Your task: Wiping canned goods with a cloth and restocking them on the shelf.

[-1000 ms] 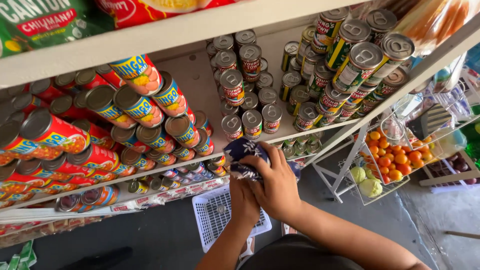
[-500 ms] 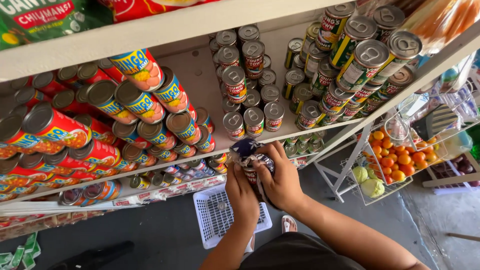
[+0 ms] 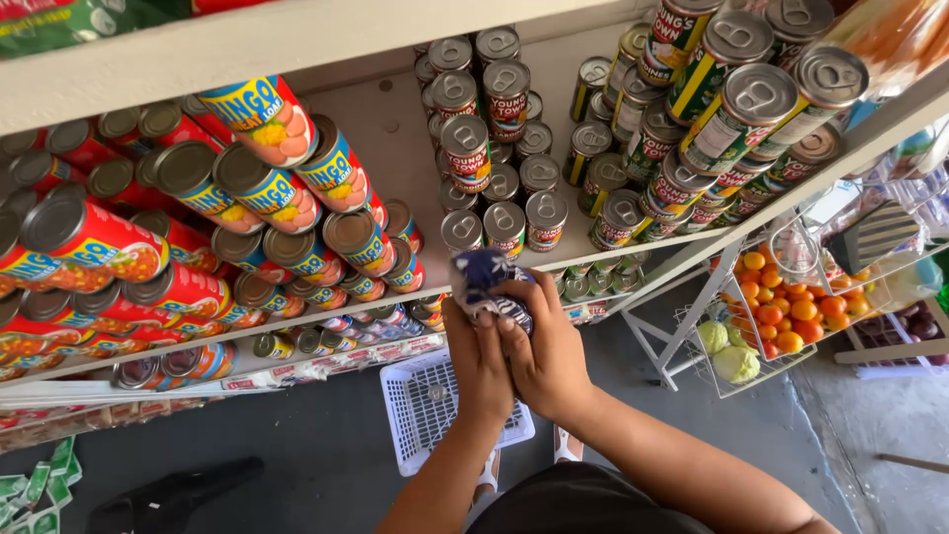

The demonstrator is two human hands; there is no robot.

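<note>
Two hands on one cloth at the shelf edge

Both hands are closed on a bunched blue-and-white cloth [image 3: 486, 282]. The left hand [image 3: 478, 358] grips it from below and to the left; the right hand [image 3: 546, 346] wraps it from the right, fingers curled over the top. What the cloth covers, if anything, cannot be told.

Procedure, as judged from this view:
1. Keep the cloth gathered tight so no loose end catches a can.
2. Hold the wrists low and clear of the shelf edge [image 3: 376, 302], which runs just beyond the knuckles.
3. Work with short strokes. The small cans [image 3: 504, 222] stand in rows just above the fingertips and could tip if knocked.
4. Watch the stacked red cans [image 3: 262, 188] up and to the left of the left hand; they lie on their sides and may roll.

Position of the cloth: between both palms, touching both, level with the shelf edge and just below the small cans. A white basket [image 3: 435, 405] sits on the floor beneath the forearms. A wire rack [image 3: 682, 361] with tomatoes [image 3: 776, 316] stands well apart, right of the right hand.
</note>
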